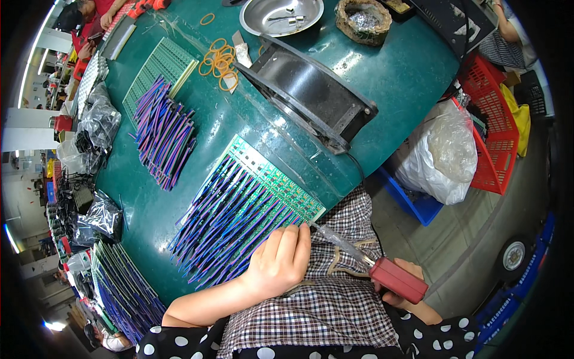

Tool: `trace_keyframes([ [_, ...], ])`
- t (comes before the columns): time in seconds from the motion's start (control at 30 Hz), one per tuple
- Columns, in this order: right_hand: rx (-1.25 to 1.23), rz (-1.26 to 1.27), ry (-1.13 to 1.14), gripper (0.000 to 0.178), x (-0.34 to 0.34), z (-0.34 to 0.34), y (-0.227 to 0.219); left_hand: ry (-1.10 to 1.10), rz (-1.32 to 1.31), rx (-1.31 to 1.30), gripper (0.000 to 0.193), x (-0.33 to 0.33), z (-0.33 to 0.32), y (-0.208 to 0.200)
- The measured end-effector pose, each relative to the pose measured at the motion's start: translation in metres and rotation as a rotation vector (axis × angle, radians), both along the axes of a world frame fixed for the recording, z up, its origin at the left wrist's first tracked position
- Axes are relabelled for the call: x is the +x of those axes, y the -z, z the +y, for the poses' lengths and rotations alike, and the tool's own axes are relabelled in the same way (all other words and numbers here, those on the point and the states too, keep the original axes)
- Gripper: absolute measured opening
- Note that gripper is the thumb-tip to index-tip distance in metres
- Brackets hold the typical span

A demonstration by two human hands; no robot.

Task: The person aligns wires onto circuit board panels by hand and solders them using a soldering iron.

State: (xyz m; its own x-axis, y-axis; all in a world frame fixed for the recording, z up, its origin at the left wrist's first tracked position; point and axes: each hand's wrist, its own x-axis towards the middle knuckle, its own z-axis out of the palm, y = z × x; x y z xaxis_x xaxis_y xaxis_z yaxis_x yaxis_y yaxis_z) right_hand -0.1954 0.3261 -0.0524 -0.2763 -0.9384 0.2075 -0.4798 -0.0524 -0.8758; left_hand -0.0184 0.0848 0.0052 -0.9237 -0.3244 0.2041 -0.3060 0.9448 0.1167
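My right hand (402, 281) is wrapped round the thick red handle of a soldering iron (396, 280). The iron's long grey barrel slants up to the left, its tip close to the near right corner of a green circuit board panel (272, 182). Rows of thin blue, purple and black wires (224, 218) lie across that panel and hang past its lower left side. At the same corner is my left hand (281, 258), fingers curled and pressed together over the wire ends; whatever they pinch is hidden.
Behind the panel stands a black fan (311, 90). A wire bundle (164, 134) lies by more green boards (156, 75). Rubber bands (219, 58), a metal bowl (281, 17) and a rough round pot (363, 23) are farther back. Red crates (493, 137) stand right of the table.
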Motion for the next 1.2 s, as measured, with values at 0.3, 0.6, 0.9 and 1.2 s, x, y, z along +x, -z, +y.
trace_keyframes([
  [0.3, 0.026, -0.032, -0.013, 0.069, 0.002, 0.001, 0.003, 0.024, 0.013, -0.051, 0.033, -0.001, 0.000, 0.003],
  [0.6, 0.079, -0.071, -0.009, 0.071, 0.000, 0.010, 0.004, -0.005, 0.020, 0.008, 0.034, -0.001, 0.001, 0.001],
  [0.9, -0.020, -0.031, 0.050, 0.068, 0.005, -0.005, 0.001, 0.003, 0.030, 0.039, 0.036, -0.001, -0.001, 0.002],
  [1.2, 0.092, -0.261, 0.041, 0.073, 0.003, 0.014, 0.005, 0.002, 0.030, 0.027, 0.037, 0.000, -0.001, 0.002],
])
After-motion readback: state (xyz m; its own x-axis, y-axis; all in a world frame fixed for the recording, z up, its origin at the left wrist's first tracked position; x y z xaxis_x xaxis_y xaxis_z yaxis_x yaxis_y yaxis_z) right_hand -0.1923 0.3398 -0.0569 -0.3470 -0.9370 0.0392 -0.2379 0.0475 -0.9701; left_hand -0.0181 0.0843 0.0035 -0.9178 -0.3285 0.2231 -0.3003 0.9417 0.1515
